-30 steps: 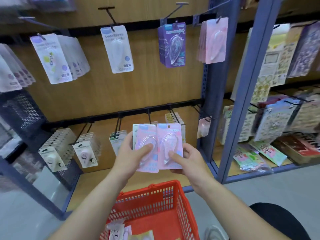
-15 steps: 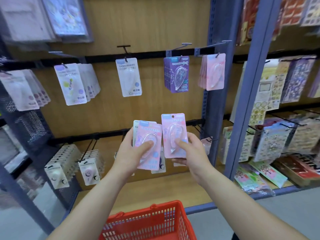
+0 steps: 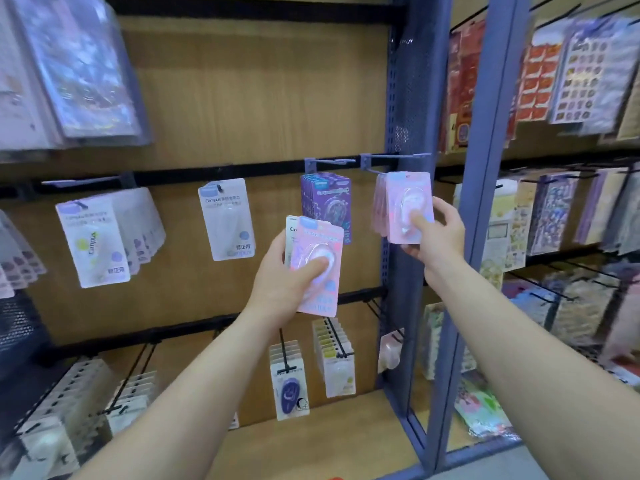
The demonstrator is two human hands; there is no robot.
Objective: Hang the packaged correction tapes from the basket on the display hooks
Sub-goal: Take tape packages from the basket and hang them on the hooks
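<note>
— While both hands are up at the display, how many correction tape packs are in them?
— Three. Left hand (image 3: pixel 282 285): fingers curled round two packs, thumb pressed on the blister of the front pink pack (image 3: pixel 320 239). A white pack (image 3: pixel 290 237) sits behind it, only its left edge showing. Right hand (image 3: pixel 434 237): pinches the single pink pack (image 3: pixel 407 188), thumb on the blister.
— Position of that single pack?
— At 2 o'clock from the left hand, at the front of the pink stack (image 3: pixel 379 209) hanging under the grey hook (image 3: pixel 394 157). Whether its hole is over the hook cannot be told.
— Other stock on that rail?
— Toward 9 o'clock from the pink stack: one purple stack (image 3: pixel 327 199), then a hanging white pack (image 3: pixel 227 220), then one white stack (image 3: pixel 104 237).
</note>
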